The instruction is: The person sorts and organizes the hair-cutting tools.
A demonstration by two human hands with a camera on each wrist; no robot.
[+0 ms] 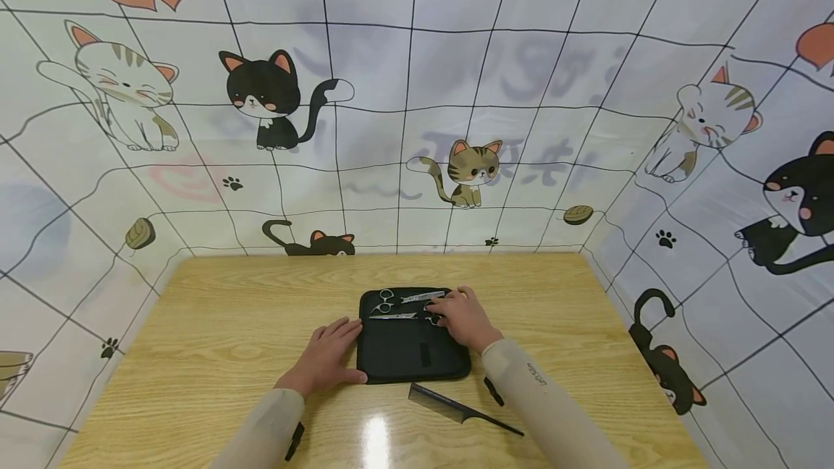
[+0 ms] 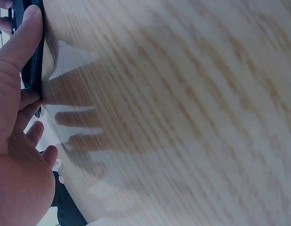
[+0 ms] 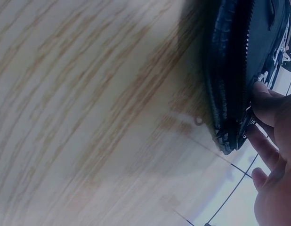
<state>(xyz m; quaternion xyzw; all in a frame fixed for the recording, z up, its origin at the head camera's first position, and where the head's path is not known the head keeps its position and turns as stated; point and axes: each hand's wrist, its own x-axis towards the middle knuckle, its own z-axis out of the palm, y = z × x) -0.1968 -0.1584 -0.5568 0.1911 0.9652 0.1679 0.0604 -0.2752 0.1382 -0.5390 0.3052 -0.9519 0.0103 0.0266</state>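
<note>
A black zip case (image 1: 391, 353) lies opened flat on the table, with two pairs of silver scissors in its upper half. The upper scissors (image 1: 384, 302) have their finger loops toward the left. The lower scissors (image 1: 394, 316) point their blades left, and their handles sit at my right hand (image 1: 465, 317). Thumb and fingertips of that hand pinch around those handles, partly hiding them. My left hand (image 1: 326, 357) rests along the case's left edge, fingers fairly straight, with the thumb (image 2: 30, 28) on the rim in the left wrist view.
A black rat-tail comb (image 1: 449, 404) lies on the wooden table (image 1: 228, 331) in front of the case, close to the right forearm. Cloth walls (image 1: 378, 165) printed with cats and grid lines rise behind the table and at both sides.
</note>
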